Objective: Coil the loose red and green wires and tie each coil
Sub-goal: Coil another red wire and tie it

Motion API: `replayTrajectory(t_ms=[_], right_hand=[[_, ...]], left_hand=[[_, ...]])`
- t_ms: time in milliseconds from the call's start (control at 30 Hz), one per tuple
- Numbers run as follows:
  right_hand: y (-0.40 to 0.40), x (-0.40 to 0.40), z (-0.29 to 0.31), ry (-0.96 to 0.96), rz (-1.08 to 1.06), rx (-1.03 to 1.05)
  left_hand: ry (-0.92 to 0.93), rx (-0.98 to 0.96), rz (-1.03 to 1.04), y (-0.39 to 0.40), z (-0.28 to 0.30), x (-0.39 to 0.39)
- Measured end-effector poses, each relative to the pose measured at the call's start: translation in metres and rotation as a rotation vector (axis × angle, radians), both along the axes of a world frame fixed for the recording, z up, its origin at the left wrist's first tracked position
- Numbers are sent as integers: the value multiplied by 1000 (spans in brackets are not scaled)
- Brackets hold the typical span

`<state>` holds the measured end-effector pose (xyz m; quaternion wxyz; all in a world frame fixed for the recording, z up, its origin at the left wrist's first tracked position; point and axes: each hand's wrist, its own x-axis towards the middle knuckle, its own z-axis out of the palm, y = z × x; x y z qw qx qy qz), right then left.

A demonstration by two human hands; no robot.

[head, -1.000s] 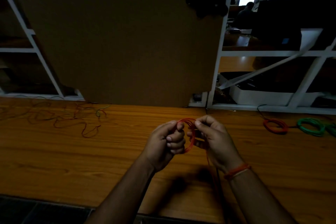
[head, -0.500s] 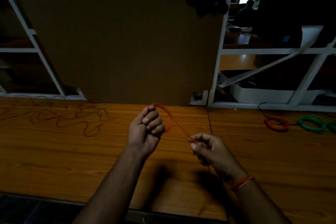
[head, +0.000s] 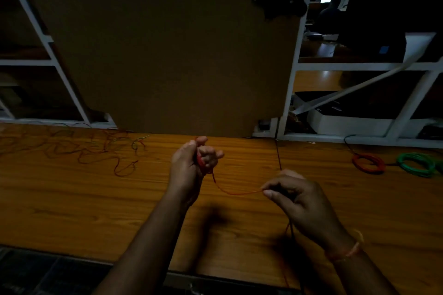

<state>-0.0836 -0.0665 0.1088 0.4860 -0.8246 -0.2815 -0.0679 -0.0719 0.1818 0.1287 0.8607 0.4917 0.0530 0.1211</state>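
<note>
Near the middle of the counter, the left hand is curled around a small coil of red wire. The right hand pinches the loose strand running from it. The strand sags; if slack persists, loops could spring loose inside the left fist. The tail drops over the counter's near edge and may snag there.

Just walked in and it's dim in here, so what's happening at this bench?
A person is coiling red wire. The left hand grips a small red coil, and the right hand pinches the strand that runs from it. A finished red coil and green coil lie at the right of the wooden bench; tangled loose wires wait at the left.
</note>
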Motion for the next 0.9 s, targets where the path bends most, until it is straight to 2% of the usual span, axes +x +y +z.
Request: replayTrajectory(t_ms=[100,333,500,700,900], right_hand=[[11,5,22,-94,36,-8],[32,17,46,-162,50,116],[40,28,44,-148,-25,173],[48,43,29,30,-100,341],[48,44,18,112,-112,423]], left_hand=[[9,258,-76,-10,-2,-6],[20,496,-215,-19,-8,-13],[-8,391,-287,-18,-6,-15],[-31,351,-353,-19,-10,-13],[-68,316,-439,-18,-7,-12]])
